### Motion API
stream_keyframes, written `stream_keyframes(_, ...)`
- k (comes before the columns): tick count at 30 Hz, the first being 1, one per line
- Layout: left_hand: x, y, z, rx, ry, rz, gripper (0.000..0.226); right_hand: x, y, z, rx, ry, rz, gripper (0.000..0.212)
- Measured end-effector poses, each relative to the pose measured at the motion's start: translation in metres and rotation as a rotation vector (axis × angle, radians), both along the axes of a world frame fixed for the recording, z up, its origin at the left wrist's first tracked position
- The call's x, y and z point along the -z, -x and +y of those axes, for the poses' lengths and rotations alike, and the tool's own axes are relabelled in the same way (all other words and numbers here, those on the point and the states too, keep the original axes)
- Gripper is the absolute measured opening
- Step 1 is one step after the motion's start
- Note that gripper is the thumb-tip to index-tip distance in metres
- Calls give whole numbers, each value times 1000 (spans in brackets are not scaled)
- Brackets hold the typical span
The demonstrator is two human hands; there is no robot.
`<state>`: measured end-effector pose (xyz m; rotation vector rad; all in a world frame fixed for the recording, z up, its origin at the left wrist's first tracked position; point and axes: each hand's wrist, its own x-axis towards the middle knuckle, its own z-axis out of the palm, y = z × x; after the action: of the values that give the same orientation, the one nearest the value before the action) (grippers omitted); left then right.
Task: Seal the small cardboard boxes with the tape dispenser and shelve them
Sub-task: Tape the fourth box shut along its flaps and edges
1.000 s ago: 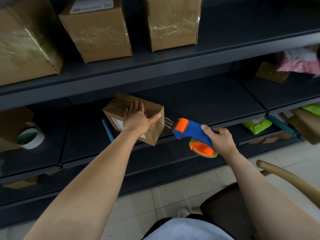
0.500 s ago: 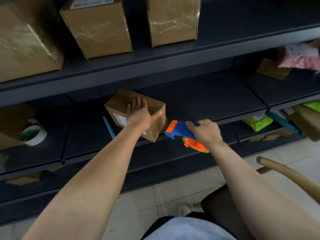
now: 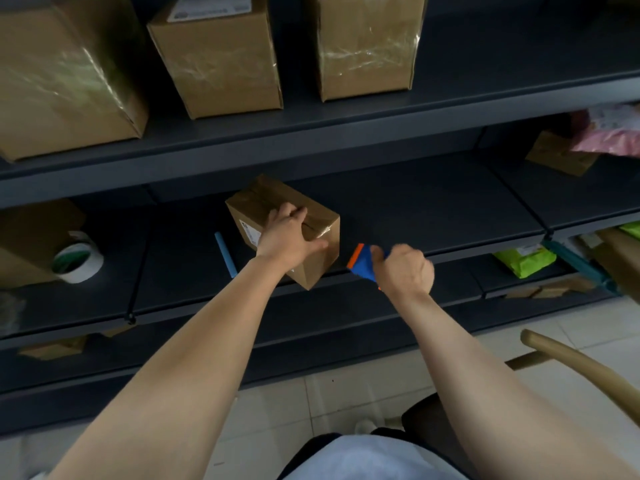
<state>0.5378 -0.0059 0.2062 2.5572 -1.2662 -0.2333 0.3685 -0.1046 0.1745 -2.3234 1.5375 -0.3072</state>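
Small cardboard box (image 3: 258,199) sits right under your left hand (image 3: 287,237), on the middle shelf (image 3: 433,209), turned corner-on to you with its near corner out at the shelf's front lip. Your left fingers (image 3: 294,214) are draped over the top along the taped seam, and the thumb is hooked down the near side, so that hand grips the box. Just off that thumb, to its right, your right hand (image 3: 407,271) is a closed fist round the handle of the tape dispenser (image 3: 362,263), whose orange nose points back at the box. The frame is blurred there, so I cannot tell whether a strand of tape joins the two. Now the hazards, as I read them. That cutter end is very close to your thumb, and a sharp pull toward the box could nick it. If tape is attached, tugging away could drag the small cardboard box off the lip. Press down harder with the fingertips to counter that. A loose tail could also fold onto itself and leave the seam half stuck. Well left of your knuckles, a blue tube (image 3: 225,254) and a tape roll (image 3: 78,261) lie on the same shelf, so mind them when you slide the box back.
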Motion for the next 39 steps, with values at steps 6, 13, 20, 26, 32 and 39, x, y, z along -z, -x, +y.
stream_keyframes(6,-3,-15,20,74,37,192,68,-15,9,-22,158,-113,-210,48)
stream_keyframes(13,-11,-36,38,92,-12,273,60,-22,12,-27,232,-174,-314,51)
stream_keyframes(20,-4,-11,32,-113,-26,171,69,-31,16,-27,238,-141,-362,51)
stream_keyframes(26,-6,-30,36,-85,23,160,55,-49,26,-28,226,-90,-380,51)
stream_keyframes(32,-3,-47,45,-35,100,259,46,-79,25,-24,-5,-228,-488,59)
stream_keyframes(39,-3,-52,65,-17,201,305,47,-86,0,-14,-120,-308,-536,61)
